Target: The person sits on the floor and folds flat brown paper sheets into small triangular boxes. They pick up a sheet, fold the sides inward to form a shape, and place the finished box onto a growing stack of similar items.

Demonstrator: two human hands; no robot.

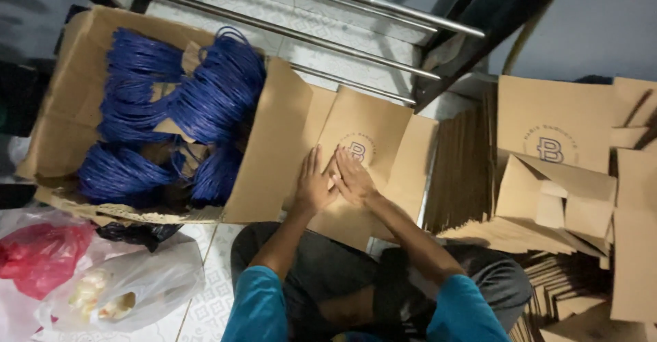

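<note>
Two hands, left hand [313,188], right hand [353,180], flat on cardboard sheet [373,126], lengthwise away.

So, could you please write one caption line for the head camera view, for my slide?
Both hands, left hand and right hand, press flat on a brown cardboard sheet beside a box of blue cord bundles.

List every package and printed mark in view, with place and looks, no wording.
Flat carton: centre, under both hands, brown, round dark stamp.
Open box: left, brown cardboard, holding blue cord bundles.
Stamped sheet: right, brown, round dark mark.
Carton stack: right of centre, brown, on edge.
Plastic bags: lower left, clear and red.
</note>
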